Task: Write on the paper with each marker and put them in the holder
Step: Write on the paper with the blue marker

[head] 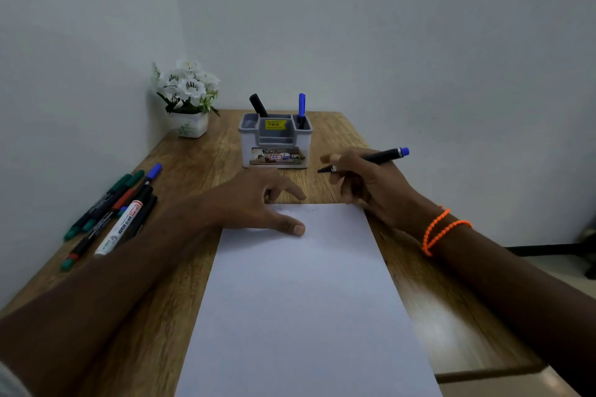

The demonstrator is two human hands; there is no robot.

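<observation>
Black marker w/ blue end cap (377,158) gripped in right hand (364,182), fingers curled round barrel, tip pointing to 9 o'clock, cap end to 3 o'clock; held just above tabletop (200,151), off the far right corner of paper (303,293). Paper white, lying flat at centre, long side running 12 to 6; faint grey smudge near far edge, otherwise no marks legible. Left hand (258,203) resting on far left corner of paper, fingers loosely spread, thumb flat on sheet, gripping nothing. Holder (275,142) at 12 o'clock from paper, grey-white, several compartments, yellow price sticker inside, printed label on front. Black marker (258,105) leaning in holder's left rear slot; blue-capped marker (302,109) upright in right rear slot. Loose markers (113,213) bunched at 9 o'clock near tabletop's left edge: green, red, blue caps, plus one white whiteboard marker. Orange bead bracelet (443,230) on right wrist. Pot of white flowers (188,97) at 11 o'clock, in the corner by the wall.
</observation>
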